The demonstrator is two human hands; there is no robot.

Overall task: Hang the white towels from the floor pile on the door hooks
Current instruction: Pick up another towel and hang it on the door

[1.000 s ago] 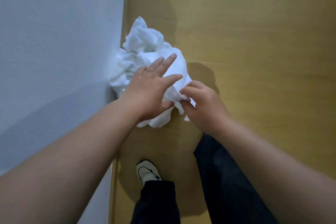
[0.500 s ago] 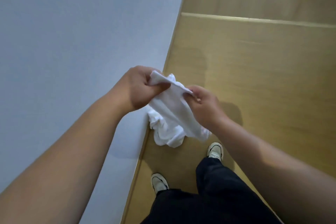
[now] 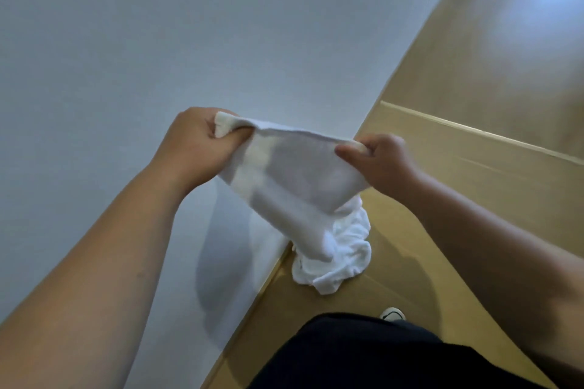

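Left hand (image 3: 202, 144) is gripping one top corner of a white towel (image 3: 294, 174), fingers curled tight round the bunched edge, thumb underneath. Right hand (image 3: 382, 161) is pinching the opposite top corner, thumb pressing on the near face, other fingers curling behind the cloth. Both hands are closed on the same towel, none of the fingers straight

The towel's top edge is stretching between the two hands, roughly taut, slanting from upper left down to the right. The body of the towel is hanging down and narrowing toward its lower end, which is overlapping the pile (image 3: 338, 259) in view; cannot tell whether it is touching the pile or hanging just above it

The pile of crumpled white towels is lying on the tan floor (image 3: 474, 199), right against the foot of the pale grey wall (image 3: 158, 25) that is filling the left side. It is sitting below and between the hands, slightly to the right

Near edge: the person's dark trousers (image 3: 363, 354), and the toe of a white shoe (image 3: 392, 314) just showing beyond them on the floor, to the near right of the pile. A lighter seam strip (image 3: 474, 133) is crossing the floor on the far right
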